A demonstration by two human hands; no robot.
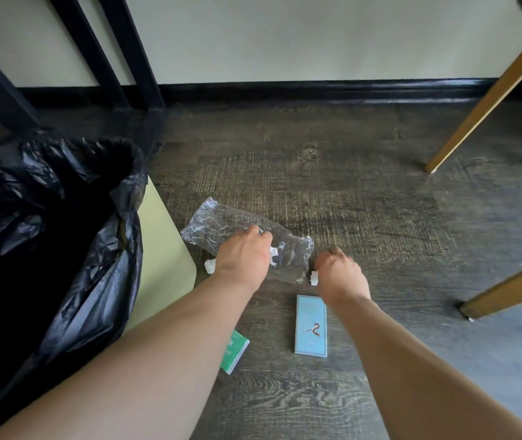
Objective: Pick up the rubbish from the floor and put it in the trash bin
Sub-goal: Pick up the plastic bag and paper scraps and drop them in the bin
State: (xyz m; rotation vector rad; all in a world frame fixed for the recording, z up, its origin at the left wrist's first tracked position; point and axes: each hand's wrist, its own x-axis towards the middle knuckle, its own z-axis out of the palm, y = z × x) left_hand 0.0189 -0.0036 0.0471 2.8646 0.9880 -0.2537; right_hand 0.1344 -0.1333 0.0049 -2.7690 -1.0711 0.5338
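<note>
Down on the floor [364, 192], the clear bag [221, 222] lies just beside the bin [161, 249], and the left hand [242, 252] rests on it, fingers curled into the plastic. Just right of the bag, the right hand [340, 269] is closed loosely, fingertips at the floor; whether it grips anything I cannot tell. Paper scraps [313, 278] lie between the hands, a blue box [311, 325] nearer, a green packet [236, 352] under the left forearm.

Two bare forearms, no sleeves in sight, left hand [243, 249] and right hand [339, 270] both ungloved, no rings, watch or bands at the wrists, short plain fingernails, smooth unmarked arms behind the hands
</note>
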